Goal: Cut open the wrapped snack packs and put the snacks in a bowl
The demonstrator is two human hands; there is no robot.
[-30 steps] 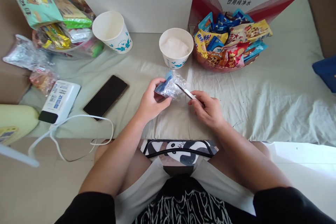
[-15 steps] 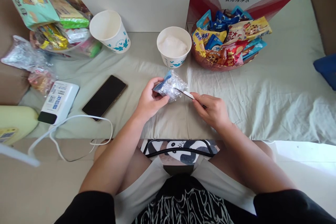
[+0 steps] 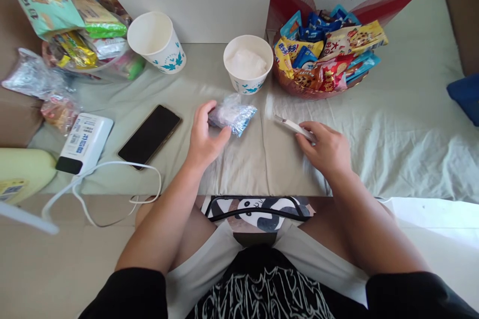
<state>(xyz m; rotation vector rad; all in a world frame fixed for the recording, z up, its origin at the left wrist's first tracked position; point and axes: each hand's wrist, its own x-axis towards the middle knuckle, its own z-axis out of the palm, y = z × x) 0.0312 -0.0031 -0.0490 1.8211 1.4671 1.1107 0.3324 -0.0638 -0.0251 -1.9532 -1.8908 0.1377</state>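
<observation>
- The small clear-and-blue packet (image 3: 232, 113) is held at its left end by the left hand (image 3: 204, 134), thumb below and fingers curled over it, low over the sheet (image 3: 374, 124) near the middle of the bed, just in front of the filled paper bowl (image 3: 248, 64).
- The thin white blade tool (image 3: 294, 127) is pinched by the fingers of the right hand (image 3: 329, 149), pressed together on its handle; its tip is pointed left and is well apart from the packet.
- For this step, the packet should be kept firmly pinched so nothing is spilled, and the blade should be kept flat and pointed away from the other hand.
- The empty paper cup (image 3: 157, 42), the phone (image 3: 149, 135) and the snack basket (image 3: 325, 55) are left untouched.
- Compared with half a second ago, the hands are separated: then the blade was touching the packet, and now it is drawn to the right.
- The packet is lowered toward the sheet and turned, with its blue end now at the right.
</observation>
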